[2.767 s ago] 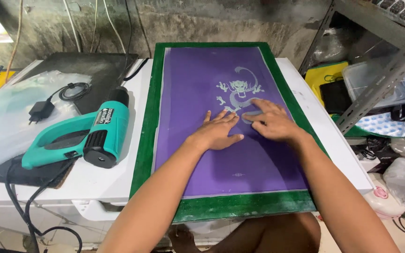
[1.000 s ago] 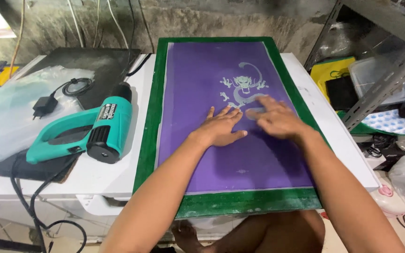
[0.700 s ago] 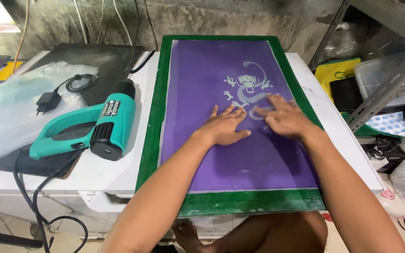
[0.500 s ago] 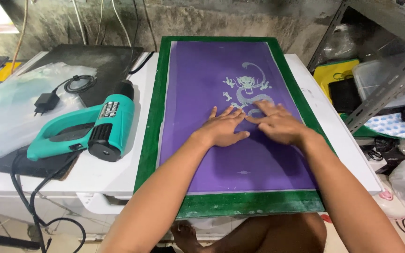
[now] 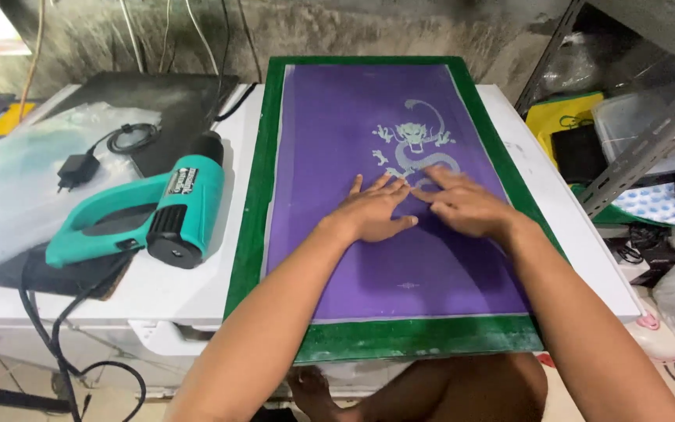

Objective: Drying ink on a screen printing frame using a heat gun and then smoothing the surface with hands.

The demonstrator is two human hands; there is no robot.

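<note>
Both hands flat on the purple screen-printing mesh [image 5: 369,266], palms down. Left hand [image 5: 374,212] has its fingers [image 5: 375,184] spread, tips touching the lower edge of the pale dragon design [image 5: 414,144]. Right hand [image 5: 462,207] lies just beside it, fingers together, over the dragon's tail. The green frame [image 5: 248,227] rests on the white counter [image 5: 197,289]; a teal heat gun [image 5: 150,215] lies left of the left fingers.

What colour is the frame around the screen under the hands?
Green, around the purple mesh of the frame; clearest in the head view, the only one.
</note>
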